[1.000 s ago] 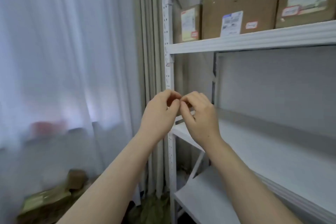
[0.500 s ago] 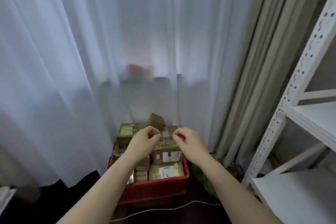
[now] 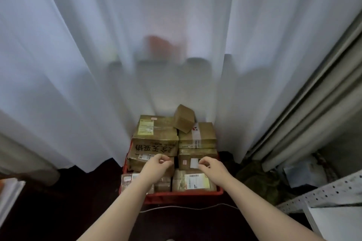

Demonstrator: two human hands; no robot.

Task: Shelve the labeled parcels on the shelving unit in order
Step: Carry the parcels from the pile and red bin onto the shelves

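Brown cardboard parcels [image 3: 156, 133] sit piled in a red plastic crate [image 3: 184, 194] on the floor at 12 o'clock. Left hand [image 3: 158, 165] and right hand [image 3: 211, 166] hover over them, fingers curled, gripping nothing. White metal shelving unit [image 3: 323, 193] pokes in at 4 o'clock.

1. A sheer white curtain [image 3: 137, 55] fills the far side, daylight glowing through it; a blurred red shape [image 3: 156, 45] shows behind.
2. Heavier grey-beige drapes [image 3: 313, 115] hang at the right.
3. The floor [image 3: 49, 211] is dark, with a thin white cable [image 3: 176, 208] lying across it.
4. A white shelving unit [image 3: 323, 191] with a perforated post stands at the near right.
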